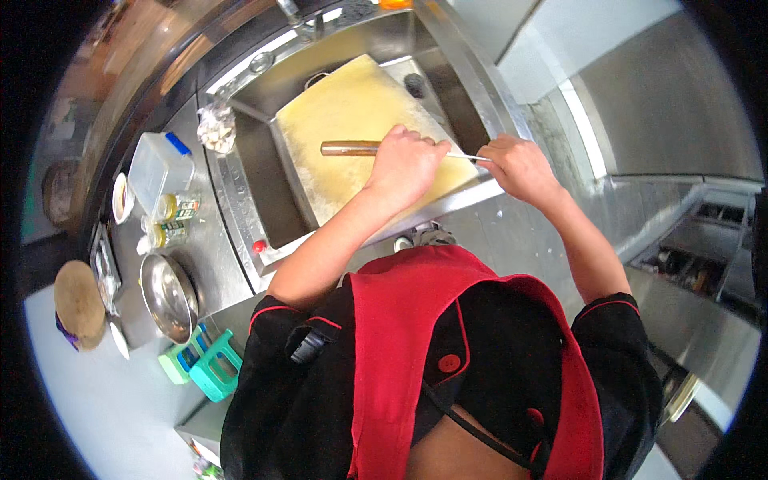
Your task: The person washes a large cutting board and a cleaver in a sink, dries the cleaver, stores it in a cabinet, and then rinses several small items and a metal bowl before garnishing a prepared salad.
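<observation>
A worn yellow cutting board [336, 114] lies at a slant in the stainless steel sink [279, 204]. Above it, my left hand [408, 165] is closed around a tool with a brown wooden handle [350, 148], whose end sticks out to the left. A thin, light metal part [463, 156] runs right from that fist; whether it is a rod or a blade seen edge-on, I cannot tell. Its far end meets the fingers of my right hand [517, 168], curled around it beyond the board's right corner. My fingers hide part of the tool.
A faucet [298, 18] stands behind the sink. On the left counter are a bag of pale pieces [217, 127], a clear plastic box [157, 171], glass jars [174, 207] and a metal bowl [169, 298]. Green plastic holders [216, 366] hang below. A metal-fronted unit stands right.
</observation>
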Motion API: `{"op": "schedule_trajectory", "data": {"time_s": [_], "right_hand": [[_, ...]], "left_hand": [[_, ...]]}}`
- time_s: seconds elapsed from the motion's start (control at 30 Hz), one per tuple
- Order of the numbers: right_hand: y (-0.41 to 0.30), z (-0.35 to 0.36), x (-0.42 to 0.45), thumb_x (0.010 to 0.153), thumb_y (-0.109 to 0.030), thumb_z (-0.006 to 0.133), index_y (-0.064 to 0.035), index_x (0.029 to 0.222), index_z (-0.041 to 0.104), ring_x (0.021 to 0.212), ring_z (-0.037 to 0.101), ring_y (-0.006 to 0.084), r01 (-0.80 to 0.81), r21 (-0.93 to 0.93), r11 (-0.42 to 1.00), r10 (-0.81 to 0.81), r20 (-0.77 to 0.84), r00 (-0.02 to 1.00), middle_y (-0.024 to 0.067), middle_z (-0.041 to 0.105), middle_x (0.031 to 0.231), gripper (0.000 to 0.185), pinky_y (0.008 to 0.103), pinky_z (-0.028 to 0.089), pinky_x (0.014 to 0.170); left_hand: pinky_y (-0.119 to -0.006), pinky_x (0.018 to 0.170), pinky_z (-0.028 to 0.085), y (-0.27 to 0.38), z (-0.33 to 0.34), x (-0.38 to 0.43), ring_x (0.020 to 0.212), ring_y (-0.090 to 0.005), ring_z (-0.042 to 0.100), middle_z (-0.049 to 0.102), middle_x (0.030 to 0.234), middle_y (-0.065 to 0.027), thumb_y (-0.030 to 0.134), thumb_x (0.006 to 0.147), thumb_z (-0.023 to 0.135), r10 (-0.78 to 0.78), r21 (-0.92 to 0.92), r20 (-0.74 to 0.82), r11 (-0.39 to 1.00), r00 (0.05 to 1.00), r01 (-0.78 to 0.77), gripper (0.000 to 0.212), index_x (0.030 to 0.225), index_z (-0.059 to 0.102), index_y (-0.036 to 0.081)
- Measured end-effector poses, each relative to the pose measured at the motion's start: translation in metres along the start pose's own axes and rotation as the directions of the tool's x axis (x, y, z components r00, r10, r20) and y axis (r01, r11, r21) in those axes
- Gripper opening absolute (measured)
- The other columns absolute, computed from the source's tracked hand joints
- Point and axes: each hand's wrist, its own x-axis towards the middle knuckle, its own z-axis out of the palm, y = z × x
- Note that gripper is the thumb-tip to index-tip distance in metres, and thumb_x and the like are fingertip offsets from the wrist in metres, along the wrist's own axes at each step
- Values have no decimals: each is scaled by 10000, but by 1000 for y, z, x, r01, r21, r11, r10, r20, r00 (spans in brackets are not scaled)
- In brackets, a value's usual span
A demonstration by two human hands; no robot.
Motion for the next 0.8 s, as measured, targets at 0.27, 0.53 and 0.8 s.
{"op": "schedule_trajectory", "data": {"time_s": [0.27, 0.53, 0.8], "right_hand": [[10, -28, -117, 834, -226, 604, -22, 804, 607, 745, 560, 349, -438, 110, 892, 451, -268, 851, 153, 574, 724, 207, 452, 443, 634], [75, -35, -259, 852, -216, 636, 38, 718, 536, 480, 433, 168, -524, 484, 701, 707, -378, 597, 154, 485, 535, 304, 362, 366, 470], [153, -109, -380, 855, -202, 612, 18, 657, 489, 543, 436, 366, -471, 478, 742, 668, -591, 452, 211, 449, 592, 320, 412, 341, 508]], "left_hand": [[-406, 1008, 365, 65, -17, 36, 1169, -318, 494, 582, 1157, -123, 65, 787, 580, -36, -268, -429, 959, 902, -89, 233, 1017, 618, 58], [-393, 947, 405, 170, 45, 115, 1113, -321, 522, 581, 1126, -135, 120, 807, 599, -72, -572, -360, 804, 930, -159, 247, 1042, 590, 46], [-386, 1090, 238, 389, 44, 250, 1341, -329, 293, 328, 1424, -209, 138, 876, 550, 78, -558, -551, 706, 831, -437, 544, 1361, 358, -16]]}}
